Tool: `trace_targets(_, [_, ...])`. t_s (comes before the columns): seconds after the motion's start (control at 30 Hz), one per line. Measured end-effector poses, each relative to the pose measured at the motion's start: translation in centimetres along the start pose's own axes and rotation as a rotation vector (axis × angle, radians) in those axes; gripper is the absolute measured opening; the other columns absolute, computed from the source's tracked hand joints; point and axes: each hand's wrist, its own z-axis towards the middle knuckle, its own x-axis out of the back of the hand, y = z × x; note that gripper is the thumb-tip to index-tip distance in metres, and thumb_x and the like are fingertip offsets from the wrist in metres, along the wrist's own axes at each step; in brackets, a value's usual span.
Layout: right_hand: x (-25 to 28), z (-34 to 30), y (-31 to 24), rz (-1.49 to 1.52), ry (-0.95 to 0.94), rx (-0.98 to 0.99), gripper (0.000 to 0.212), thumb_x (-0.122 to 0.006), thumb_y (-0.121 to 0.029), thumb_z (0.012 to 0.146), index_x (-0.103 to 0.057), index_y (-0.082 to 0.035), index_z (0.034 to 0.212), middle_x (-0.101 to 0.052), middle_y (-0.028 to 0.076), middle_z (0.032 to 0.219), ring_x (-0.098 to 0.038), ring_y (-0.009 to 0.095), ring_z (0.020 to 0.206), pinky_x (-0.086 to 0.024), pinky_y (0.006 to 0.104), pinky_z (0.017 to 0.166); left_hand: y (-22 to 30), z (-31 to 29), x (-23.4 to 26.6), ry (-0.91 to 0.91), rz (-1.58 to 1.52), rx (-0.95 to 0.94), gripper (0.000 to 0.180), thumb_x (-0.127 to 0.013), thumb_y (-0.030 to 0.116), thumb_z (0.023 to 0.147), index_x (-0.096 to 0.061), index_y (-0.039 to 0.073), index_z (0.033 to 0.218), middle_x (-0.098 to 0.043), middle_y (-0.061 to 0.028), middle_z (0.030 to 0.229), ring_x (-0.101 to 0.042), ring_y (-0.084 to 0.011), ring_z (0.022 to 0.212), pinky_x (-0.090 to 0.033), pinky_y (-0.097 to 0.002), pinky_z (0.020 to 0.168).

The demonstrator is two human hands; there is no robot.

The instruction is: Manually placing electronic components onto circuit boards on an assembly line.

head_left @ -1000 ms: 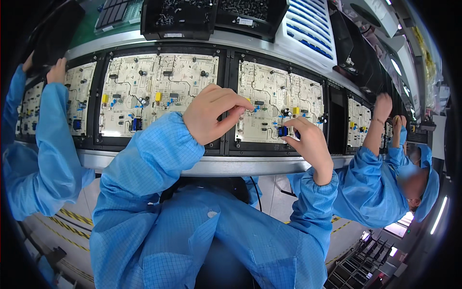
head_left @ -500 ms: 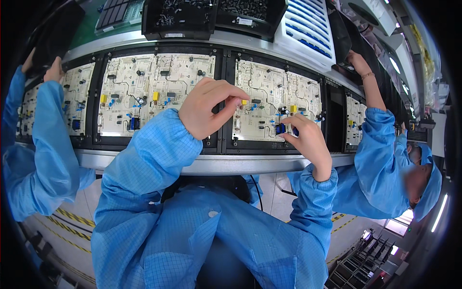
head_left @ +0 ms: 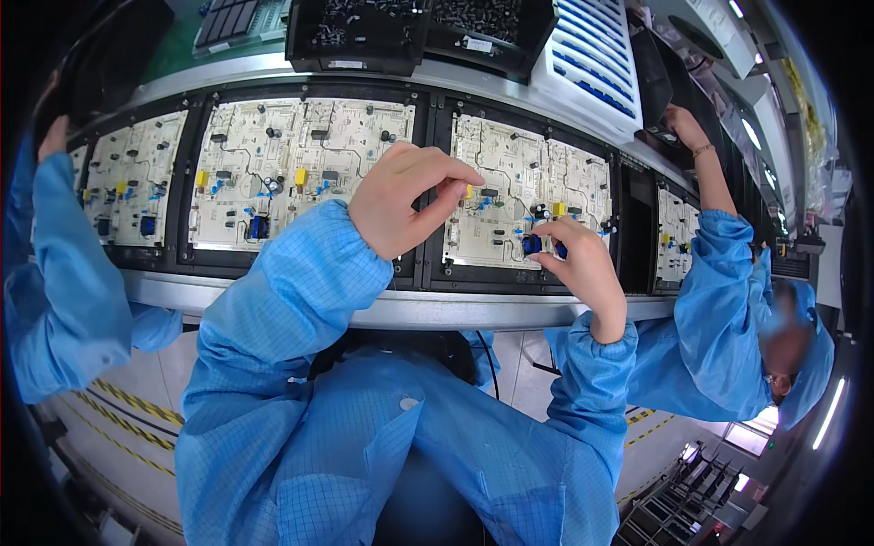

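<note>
My left hand hovers over the left edge of a cream circuit board in a black frame. Its thumb and forefinger are pinched together beside a yellow block component; whatever lies between the fingertips is too small to make out. At the same board's near side, my right hand has thumb and forefinger around a blue block-shaped component. A second blue part shows beneath that hand's fingers. Another yellow component stands just behind my right hand.
More framed boards line the rail to the left. Black bins of small dark parts and a white tray with blue rows stand behind. Co-workers' arms reach in at right and at left. A metal edge runs in front.
The view has shifted slightly, so the boards and bins at left appear farther right. My hands keep nearly the same pose over the board. The left co-worker's arms have moved left.
</note>
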Motion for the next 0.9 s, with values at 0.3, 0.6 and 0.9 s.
trace_targets(0.3, [-1.4,-1.7,-1.6,-0.119,0.128,-0.023,0.032,-0.070,-0.004,0.061,-0.058,-0.005,0.091,-0.056,0.010,0.079,-0.055,0.026,0.065,-0.044,0.0337,0.059,-0.8,1.8,8.2,0.244,-0.007,0.178,0.021,-0.057,0.004,0.079,-0.057,0.006,0.100,-0.061,-0.0031,0.076,-0.058,-0.0133,0.070,-0.044,-0.0252,0.067])
trace_targets(0.6, [-1.7,-2.4,-2.2,0.013,0.218,-0.113,0.049,-0.071,-0.005,0.061,-0.053,-0.006,0.107,-0.050,0.009,0.069,-0.050,0.021,0.058,-0.042,0.0326,0.056,-12.1,6.7,20.2,0.215,0.597,0.383,0.020,-0.057,0.008,0.079,-0.056,0.006,0.099,-0.058,-0.0052,0.075,-0.055,-0.0142,0.069,-0.046,-0.0284,0.066])
trace_targets(0.9, [-4.3,-8.7,1.5,0.436,0.455,-0.300,0.042,-0.053,0.003,0.077,-0.043,-0.004,0.117,-0.046,0.005,0.087,-0.043,0.013,0.074,-0.038,0.0225,0.068,-11.7,13.7,15.6,0.314,0.683,-0.206,0.016,-0.059,0.008,0.076,-0.056,0.004,0.092,-0.057,-0.0092,0.081,-0.057,-0.0209,0.076,-0.046,-0.0304,0.070])
